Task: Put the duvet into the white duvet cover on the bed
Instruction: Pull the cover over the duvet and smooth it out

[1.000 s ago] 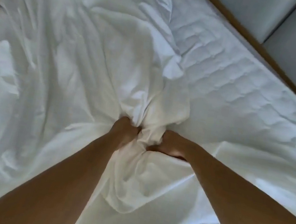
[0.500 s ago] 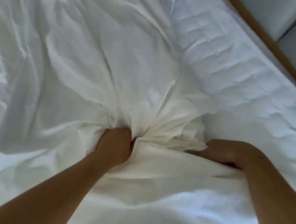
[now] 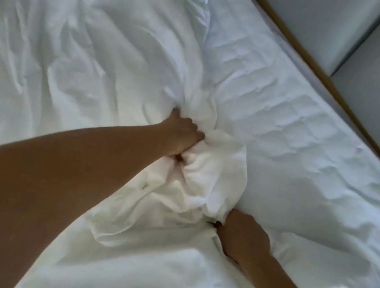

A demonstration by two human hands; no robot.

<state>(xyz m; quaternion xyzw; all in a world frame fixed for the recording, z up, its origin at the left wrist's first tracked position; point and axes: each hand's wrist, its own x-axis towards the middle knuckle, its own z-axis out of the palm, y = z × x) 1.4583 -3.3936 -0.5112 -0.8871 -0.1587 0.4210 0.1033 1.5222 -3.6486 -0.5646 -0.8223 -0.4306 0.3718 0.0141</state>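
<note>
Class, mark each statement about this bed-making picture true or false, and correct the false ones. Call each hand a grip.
1. The left grip clutches bunched white fabric. True.
2. The right grip lies flat and open. False: its fingers curl into the white fabric too.
3. The left grip is farther up the bed than the right grip. True.
4. The bed frame is black metal. False: its edge looks wooden.

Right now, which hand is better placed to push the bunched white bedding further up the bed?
Probably the left hand: it grips the far end of the bunched bedding, arm stretched forward. The right hand holds a nearer fold.
</note>
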